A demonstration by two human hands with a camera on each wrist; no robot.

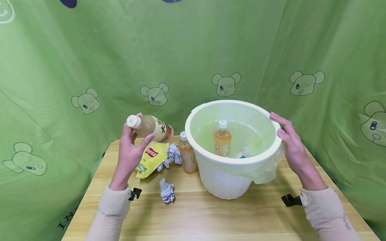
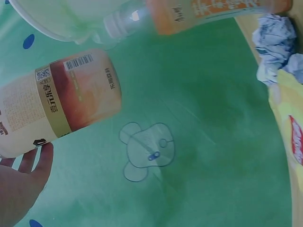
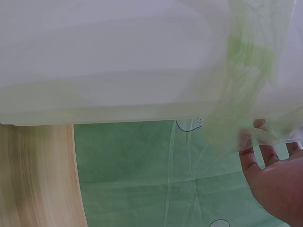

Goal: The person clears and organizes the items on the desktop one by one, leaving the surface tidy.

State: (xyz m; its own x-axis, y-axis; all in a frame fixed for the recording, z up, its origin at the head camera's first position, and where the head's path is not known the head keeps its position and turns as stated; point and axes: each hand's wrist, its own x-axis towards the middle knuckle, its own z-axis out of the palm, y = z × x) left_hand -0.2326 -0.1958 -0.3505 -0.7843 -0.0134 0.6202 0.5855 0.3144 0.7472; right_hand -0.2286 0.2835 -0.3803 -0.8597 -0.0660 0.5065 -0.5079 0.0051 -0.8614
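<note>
In the head view my left hand (image 1: 130,151) grips a drink bottle (image 1: 147,124) with a white cap, tilted with its cap toward me, above the table's left side. The left wrist view shows the base end of this bottle (image 2: 87,94) and part of the left hand (image 2: 21,184). My right hand (image 1: 292,145) rests against the right rim of a white trash bin (image 1: 224,179), its fingers (image 3: 267,153) touching the greenish bag liner (image 3: 251,71) in the right wrist view. An orange drink bottle (image 1: 223,137) stands inside the bin, beside a partly hidden clear container (image 1: 246,152).
Left of the bin stands another orange drink bottle (image 1: 187,154). A yellow snack bag (image 1: 152,159) and crumpled paper (image 1: 174,153) lie beside it. A crumpled paper ball (image 1: 167,190) lies nearer on the wooden table (image 1: 193,221). A green curtain (image 1: 187,50) hangs behind.
</note>
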